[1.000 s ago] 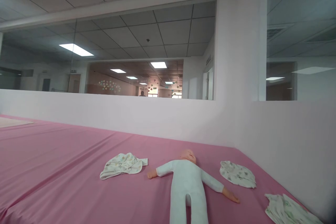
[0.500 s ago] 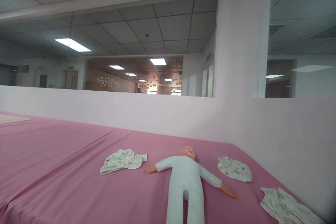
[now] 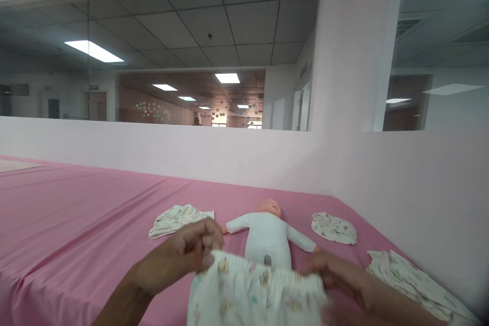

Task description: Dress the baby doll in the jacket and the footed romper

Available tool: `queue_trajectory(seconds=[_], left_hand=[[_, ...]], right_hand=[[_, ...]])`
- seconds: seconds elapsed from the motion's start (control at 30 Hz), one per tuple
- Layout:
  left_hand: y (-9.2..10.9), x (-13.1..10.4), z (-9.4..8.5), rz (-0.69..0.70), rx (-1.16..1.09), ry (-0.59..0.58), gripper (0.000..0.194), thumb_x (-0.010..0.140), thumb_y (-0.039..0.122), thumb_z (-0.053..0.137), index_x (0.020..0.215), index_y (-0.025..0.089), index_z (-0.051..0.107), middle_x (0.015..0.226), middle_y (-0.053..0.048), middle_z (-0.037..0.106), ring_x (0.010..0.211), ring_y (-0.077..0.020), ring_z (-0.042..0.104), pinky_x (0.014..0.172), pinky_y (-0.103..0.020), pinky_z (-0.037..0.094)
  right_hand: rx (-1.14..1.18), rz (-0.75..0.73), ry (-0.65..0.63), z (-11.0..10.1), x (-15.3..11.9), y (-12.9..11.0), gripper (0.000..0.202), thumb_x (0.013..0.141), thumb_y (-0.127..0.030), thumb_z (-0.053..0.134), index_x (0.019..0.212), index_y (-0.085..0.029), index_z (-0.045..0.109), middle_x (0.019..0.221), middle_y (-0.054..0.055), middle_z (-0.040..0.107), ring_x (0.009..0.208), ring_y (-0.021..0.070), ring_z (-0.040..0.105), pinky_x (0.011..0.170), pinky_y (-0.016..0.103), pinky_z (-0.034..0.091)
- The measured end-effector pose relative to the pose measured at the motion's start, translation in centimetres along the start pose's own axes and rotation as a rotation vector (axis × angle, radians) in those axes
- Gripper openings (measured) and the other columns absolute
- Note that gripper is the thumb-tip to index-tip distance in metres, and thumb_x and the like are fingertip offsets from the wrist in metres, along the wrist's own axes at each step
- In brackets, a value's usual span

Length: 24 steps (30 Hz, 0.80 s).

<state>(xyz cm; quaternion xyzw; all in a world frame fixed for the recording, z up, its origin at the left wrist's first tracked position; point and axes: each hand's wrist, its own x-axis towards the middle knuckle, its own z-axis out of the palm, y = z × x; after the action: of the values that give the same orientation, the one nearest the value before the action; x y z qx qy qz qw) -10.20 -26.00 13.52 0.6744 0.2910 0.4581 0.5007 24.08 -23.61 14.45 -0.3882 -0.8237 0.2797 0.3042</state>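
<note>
A baby doll [image 3: 266, 229] in a pale blue one-piece lies on its back on the pink mat [image 3: 84, 214], arms spread. In front of it I hold up a small pair of printed white baby trousers [image 3: 252, 293] by the elastic waistband. My left hand [image 3: 187, 252] grips the waistband's left end. My right hand [image 3: 332, 275] grips its right end, a little blurred. The garment hides the doll's legs.
A crumpled printed garment [image 3: 173, 219] lies left of the doll, another [image 3: 333, 228] to its right, and a third [image 3: 405, 275] at the near right by the low white wall [image 3: 412, 204]. Glass panels above the wall show other rooms.
Both my hands have come up into view holding the trousers by the waistband. The view has tilted down a little, so the doll sits higher and smaller.
</note>
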Motion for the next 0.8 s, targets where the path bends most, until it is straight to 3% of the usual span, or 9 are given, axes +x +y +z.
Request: queue_trajectory(seconds=[0.13,0.2,0.27,0.37,0.47,0.57,0.67,0.73,0.8], left_hand=[[5.3,1.9,2.1,0.096,-0.099,0.261,0.018,0.084,0.026,0.068,0.095,0.023,0.054,0.066,0.007,0.037,0.057,-0.0055,0.033,0.054,-0.017,0.031],[6.8,2.6,3.4,0.142,-0.144,0.304,0.019,0.085,0.026,0.066,0.099,0.023,0.054,0.063,0.008,0.035,0.055,-0.0058,0.034,0.053,-0.017,0.034],[7.3,3.1,4.6,0.184,-0.177,0.279,0.020,0.085,0.025,0.065,0.102,0.023,0.054,0.062,0.008,0.038,0.054,-0.0065,0.039,0.053,-0.018,0.038],[6.8,3.5,6.3,0.231,-0.145,0.191,0.022,0.085,0.023,0.065,0.105,0.022,0.054,0.069,0.004,0.052,0.063,-0.0098,0.053,0.062,-0.022,0.045],[6.1,3.3,7.6,0.227,-0.085,0.117,0.033,0.089,0.026,0.061,0.120,0.022,0.052,0.079,0.000,0.060,0.074,-0.0144,0.059,0.074,-0.030,0.049],[6.0,2.5,8.2,0.219,0.028,0.139,0.045,0.092,0.031,0.056,0.135,0.026,0.043,0.087,-0.002,0.063,0.085,-0.0165,0.061,0.083,-0.032,0.048],[5.7,1.6,8.4,0.213,0.217,0.297,0.047,0.091,0.038,0.057,0.135,0.029,0.045,0.109,-0.006,0.064,0.106,-0.0218,0.056,0.092,-0.033,0.046],[4.7,1.2,8.7,0.216,0.307,0.495,0.051,0.087,0.042,0.061,0.134,0.030,0.046,0.132,-0.008,0.054,0.121,-0.0269,0.048,0.097,-0.036,0.044],[2.8,1.2,9.4,0.191,0.314,0.633,0.068,0.080,0.046,0.069,0.140,0.031,0.039,0.147,-0.009,0.040,0.132,-0.0313,0.038,0.101,-0.040,0.042]], right_hand=[[0.127,0.038,0.194,-1.6,2.7,-5.2,0.034,0.083,-0.053,0.058,0.103,-0.025,0.062,0.085,0.003,0.064,0.077,0.0175,0.061,0.067,0.028,0.052],[0.261,0.014,0.295,-1.1,3.3,-7.2,0.038,0.083,-0.054,0.058,0.108,-0.026,0.058,0.089,0.004,0.065,0.078,0.0186,0.063,0.067,0.029,0.054],[0.392,-0.025,0.314,0.2,3.2,-8.7,0.040,0.083,-0.053,0.058,0.114,-0.027,0.055,0.097,0.006,0.065,0.084,0.0209,0.064,0.070,0.032,0.055],[0.403,-0.079,0.252,3.4,2.4,-9.8,0.050,0.078,-0.041,0.065,0.124,-0.029,0.051,0.110,0.007,0.063,0.097,0.0243,0.063,0.077,0.037,0.056],[0.226,-0.085,0.307,6.1,2.1,-9.8,0.079,0.064,-0.026,0.075,0.136,-0.033,0.044,0.120,0.007,0.059,0.106,0.0283,0.060,0.079,0.039,0.055],[0.152,-0.089,0.376,6.8,2.9,-8.8,0.070,0.070,-0.028,0.069,0.135,-0.034,0.045,0.117,0.005,0.060,0.104,0.0272,0.061,0.079,0.039,0.054],[0.217,-0.082,0.310,5.6,4.2,-7.8,0.042,0.084,-0.033,0.056,0.125,-0.031,0.054,0.105,0.003,0.064,0.093,0.0233,0.064,0.074,0.037,0.055],[0.302,-0.063,0.249,4.6,4.8,-7.6,0.035,0.086,-0.035,0.055,0.120,-0.029,0.057,0.096,0.002,0.065,0.084,0.0212,0.065,0.069,0.035,0.056],[0.388,-0.064,0.245,3.7,5.1,-8.0,0.033,0.086,-0.036,0.056,0.118,-0.027,0.058,0.091,0.001,0.065,0.078,0.0199,0.065,0.064,0.033,0.056]])
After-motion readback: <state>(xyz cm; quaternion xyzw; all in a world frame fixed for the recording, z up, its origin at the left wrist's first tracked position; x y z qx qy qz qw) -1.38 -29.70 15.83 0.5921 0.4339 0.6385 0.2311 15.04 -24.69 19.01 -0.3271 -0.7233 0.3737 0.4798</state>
